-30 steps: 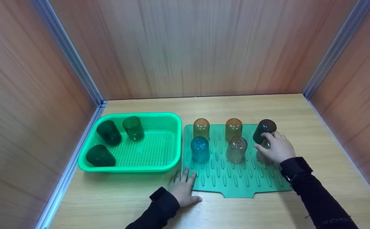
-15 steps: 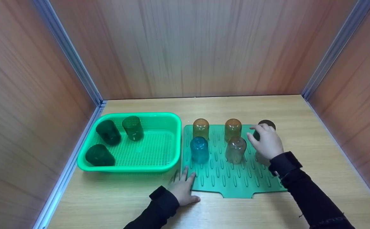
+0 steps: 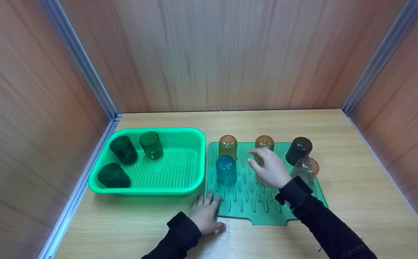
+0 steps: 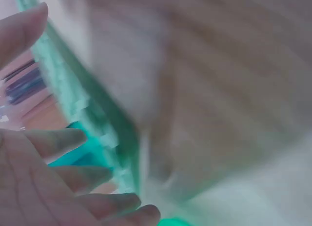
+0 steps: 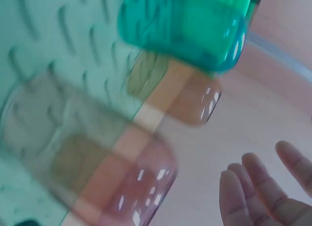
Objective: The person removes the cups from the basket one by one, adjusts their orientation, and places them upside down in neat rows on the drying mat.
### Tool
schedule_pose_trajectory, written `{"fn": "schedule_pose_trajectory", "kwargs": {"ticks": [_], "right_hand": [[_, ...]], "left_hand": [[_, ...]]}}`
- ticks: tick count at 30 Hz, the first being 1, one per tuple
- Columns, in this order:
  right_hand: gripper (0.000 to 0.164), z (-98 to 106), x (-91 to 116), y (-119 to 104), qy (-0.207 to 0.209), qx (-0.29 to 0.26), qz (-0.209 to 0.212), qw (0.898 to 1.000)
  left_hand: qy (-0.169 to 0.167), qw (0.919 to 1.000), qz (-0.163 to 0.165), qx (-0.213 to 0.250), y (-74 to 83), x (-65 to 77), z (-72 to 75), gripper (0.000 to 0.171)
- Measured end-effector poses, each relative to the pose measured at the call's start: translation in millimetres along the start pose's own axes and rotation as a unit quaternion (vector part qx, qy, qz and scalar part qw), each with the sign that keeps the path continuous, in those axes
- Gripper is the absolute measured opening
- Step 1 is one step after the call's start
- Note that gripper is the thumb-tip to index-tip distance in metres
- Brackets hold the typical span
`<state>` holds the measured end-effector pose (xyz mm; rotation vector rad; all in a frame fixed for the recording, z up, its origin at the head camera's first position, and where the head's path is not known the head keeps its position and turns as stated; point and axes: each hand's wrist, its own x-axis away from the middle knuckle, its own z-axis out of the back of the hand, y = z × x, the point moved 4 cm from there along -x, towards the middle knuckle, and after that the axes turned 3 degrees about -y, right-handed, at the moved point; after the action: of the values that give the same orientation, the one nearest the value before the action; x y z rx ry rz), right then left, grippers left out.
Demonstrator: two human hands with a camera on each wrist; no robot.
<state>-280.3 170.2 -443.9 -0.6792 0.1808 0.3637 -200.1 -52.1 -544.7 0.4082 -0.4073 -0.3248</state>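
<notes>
On the green mat [image 3: 246, 201], several drinking glasses stand upside down. My right hand [image 3: 272, 169] hovers over the mat's middle, thumb and fingers apart, largely covering the front middle clear glass [image 5: 92, 153]. In the right wrist view, its fingers [image 5: 263, 187] show a gap from that glass. To its left stands a blue glass [image 3: 226, 171]; behind are two amber glasses, one left [image 3: 227, 146] and one middle [image 3: 264, 142]. At right are a dark glass [image 3: 299, 150] and another clear glass [image 3: 304, 169]. My left hand [image 3: 205, 216] rests spread by the mat's front left corner.
A green perforated basket [image 3: 180, 190] stands left of the mat, with three dark glasses, including one at its front left [image 3: 113, 175], lying or leaning inside. Wood-grain panels [image 3: 223, 54] enclose the wooden tabletop [image 3: 122, 223] at the back and sides.
My right hand has left the front right clear glass and moved left to the middle one, uncovering the right-hand glasses. My left hand stays in place.
</notes>
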Motion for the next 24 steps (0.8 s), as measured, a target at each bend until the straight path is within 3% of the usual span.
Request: {"fn": "schedule_pose_trajectory", "kwargs": {"ticks": [5, 9, 14, 19, 24], "right_hand": [[0.023, -19, 3, -15, -0.039, -0.012, 0.007, 0.999], [0.022, -32, 4, -21, -0.065, -0.028, 0.004, 0.998], [0.023, -48, 4, -30, -0.085, -0.071, 0.010, 0.994], [0.032, -66, 6, -38, -0.124, -0.125, -0.001, 0.984], [0.058, -86, 6, -45, -0.180, -0.170, -0.051, 0.967]], "left_hand": [[0.015, 0.9989, -0.032, 0.030, 5.1, 15.8, 20.7, 0.079], [0.060, 0.9938, -0.065, 0.067, 6.4, 24.7, 48.2, 0.067], [0.132, 0.9848, -0.071, 0.087, -0.5, 34.8, 86.8, 0.066], [0.200, 0.9776, -0.035, 0.056, -22.4, 42.7, 122.3, 0.067], [0.196, 0.9792, 0.040, 0.031, -55.7, 46.8, 154.3, 0.074]]}}
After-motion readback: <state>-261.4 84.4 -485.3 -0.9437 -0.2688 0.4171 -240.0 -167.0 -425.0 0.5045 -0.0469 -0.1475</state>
